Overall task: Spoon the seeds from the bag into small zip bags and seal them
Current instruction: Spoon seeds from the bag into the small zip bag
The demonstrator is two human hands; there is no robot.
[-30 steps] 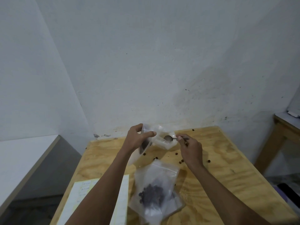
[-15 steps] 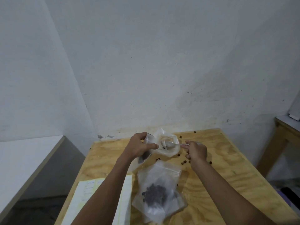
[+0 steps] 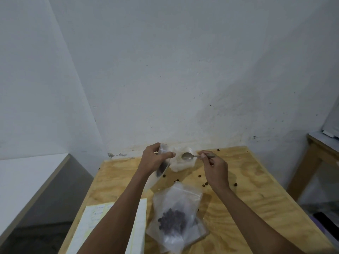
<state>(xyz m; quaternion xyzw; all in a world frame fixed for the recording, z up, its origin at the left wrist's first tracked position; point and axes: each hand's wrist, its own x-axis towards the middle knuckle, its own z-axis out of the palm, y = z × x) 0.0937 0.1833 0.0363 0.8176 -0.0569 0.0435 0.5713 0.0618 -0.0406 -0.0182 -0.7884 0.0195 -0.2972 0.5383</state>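
Plywood forms the top of the table [image 3: 256, 195], which stands against a white, scuffed wall [image 3: 174, 70]. Your left hand [image 3: 154, 160] holds a small zip bag [image 3: 162, 162] upright above the far part of the table, thumb on one face and fingers behind it; dark seeds show in its lower part. Your right hand [image 3: 215, 170] pinches the handle of a metal spoon [image 3: 189, 156] between thumb and fingertips, so this grip is pressed together on the handle. The spoon bowl sits over the crumpled white source bag [image 3: 183, 162], just beside the small zip bag. Whether the bowl carries seeds cannot be told. Loose seeds [image 3: 205, 184] lie scattered on the table around both hands. A filled zip bag [image 3: 174, 219] with a dark cluster of seeds lies flat near the front edge, between your forearms. A sheet of labels [image 3: 86, 224] lies at the left front corner, partly under your left forearm
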